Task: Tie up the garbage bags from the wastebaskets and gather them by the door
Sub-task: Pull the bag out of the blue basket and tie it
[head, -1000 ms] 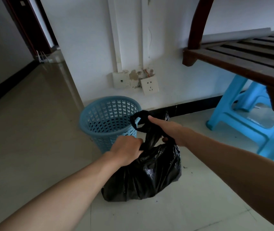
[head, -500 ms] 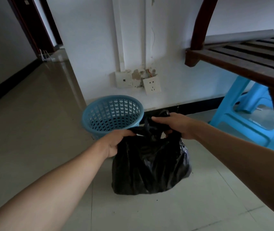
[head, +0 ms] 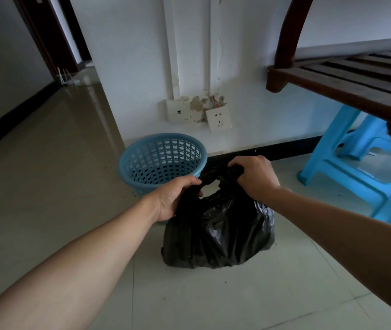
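A filled black garbage bag (head: 220,234) stands on the tiled floor in front of me. My left hand (head: 175,198) grips the left part of the bag's gathered top. My right hand (head: 254,177) grips the right part, fingers curled over the plastic. A short twisted strip of bag runs between the two hands. Just behind the bag stands a blue perforated wastebasket (head: 161,160) with no bag in it.
A white wall with two sockets (head: 218,120) rises behind the wastebasket. A dark wooden slatted bench (head: 346,79) juts in at the upper right, with blue plastic stools (head: 356,167) under it. A dark doorway (head: 54,36) lies at the far left along a bare floor.
The bag's top loop has been pulled down and drawn out sideways between my hands, which moved apart. The bag now sits more upright and further from me.
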A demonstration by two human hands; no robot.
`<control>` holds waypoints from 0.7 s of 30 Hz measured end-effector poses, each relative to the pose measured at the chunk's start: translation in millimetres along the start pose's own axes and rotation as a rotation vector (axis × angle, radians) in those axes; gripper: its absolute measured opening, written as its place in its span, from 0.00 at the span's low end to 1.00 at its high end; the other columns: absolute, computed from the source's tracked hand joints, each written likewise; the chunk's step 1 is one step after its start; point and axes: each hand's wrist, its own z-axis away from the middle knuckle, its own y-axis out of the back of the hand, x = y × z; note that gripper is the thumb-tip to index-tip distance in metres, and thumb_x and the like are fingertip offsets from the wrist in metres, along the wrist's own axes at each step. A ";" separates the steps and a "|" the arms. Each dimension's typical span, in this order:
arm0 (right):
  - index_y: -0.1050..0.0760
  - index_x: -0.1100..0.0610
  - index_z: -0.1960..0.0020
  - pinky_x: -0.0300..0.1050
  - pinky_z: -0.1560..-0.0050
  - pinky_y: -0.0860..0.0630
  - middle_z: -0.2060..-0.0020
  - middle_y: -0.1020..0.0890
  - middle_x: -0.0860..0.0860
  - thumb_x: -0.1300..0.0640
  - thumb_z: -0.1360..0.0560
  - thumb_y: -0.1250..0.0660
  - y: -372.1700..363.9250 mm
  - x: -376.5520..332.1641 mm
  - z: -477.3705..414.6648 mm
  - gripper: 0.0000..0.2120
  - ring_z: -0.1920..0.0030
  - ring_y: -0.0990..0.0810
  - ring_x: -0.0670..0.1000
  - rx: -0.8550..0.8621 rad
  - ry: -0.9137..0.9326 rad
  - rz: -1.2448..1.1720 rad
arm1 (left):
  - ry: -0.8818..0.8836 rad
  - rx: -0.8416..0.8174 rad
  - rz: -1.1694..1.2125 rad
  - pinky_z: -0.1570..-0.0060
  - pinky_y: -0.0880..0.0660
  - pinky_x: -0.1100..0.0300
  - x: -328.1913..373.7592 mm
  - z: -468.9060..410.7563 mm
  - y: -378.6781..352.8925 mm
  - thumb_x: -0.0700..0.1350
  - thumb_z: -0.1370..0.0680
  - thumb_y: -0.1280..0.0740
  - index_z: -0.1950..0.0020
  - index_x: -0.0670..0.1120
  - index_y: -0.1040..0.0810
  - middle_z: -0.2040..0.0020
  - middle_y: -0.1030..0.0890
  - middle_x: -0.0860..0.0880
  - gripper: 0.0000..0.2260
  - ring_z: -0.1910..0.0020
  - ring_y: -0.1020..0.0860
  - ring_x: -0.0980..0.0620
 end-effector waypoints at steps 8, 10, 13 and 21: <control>0.34 0.54 0.59 0.44 0.69 0.43 0.70 0.28 0.50 0.64 0.30 0.34 7.3 13.8 5.0 0.09 0.69 0.31 0.57 0.096 0.079 0.279 | -0.014 -0.083 -0.084 0.50 0.31 0.53 1.2 -4.2 2.6 0.55 0.31 0.30 0.57 0.46 0.22 0.60 0.23 0.48 0.13 0.59 0.26 0.49; 0.36 0.55 0.61 0.43 0.70 0.44 0.73 0.33 0.49 0.65 0.32 0.34 5.5 11.5 2.3 0.11 0.69 0.33 0.57 0.138 -0.021 0.196 | -0.022 -0.102 -0.098 0.48 0.30 0.53 0.0 -7.8 0.7 0.52 0.31 0.28 0.51 0.45 0.23 0.56 0.23 0.46 0.15 0.55 0.25 0.47; 0.36 0.56 0.64 0.45 0.68 0.38 0.73 0.30 0.52 0.66 0.31 0.36 2.7 1.0 -2.0 0.10 0.68 0.31 0.58 0.278 -0.147 -0.029 | -0.057 -0.044 -0.202 0.52 0.26 0.57 0.6 -9.6 -9.0 0.46 0.30 0.26 0.51 0.44 0.21 0.55 0.18 0.45 0.11 0.54 0.20 0.48; 0.26 0.52 0.58 0.46 0.59 0.30 0.61 0.22 0.52 0.44 0.24 0.35 -18.5 21.4 17.5 0.12 0.56 0.21 0.58 -0.190 -0.320 0.162 | 0.058 0.111 -0.388 0.51 0.27 0.56 -19.1 -16.8 -1.4 0.47 0.27 0.28 0.52 0.45 0.18 0.52 0.17 0.45 0.07 0.51 0.20 0.48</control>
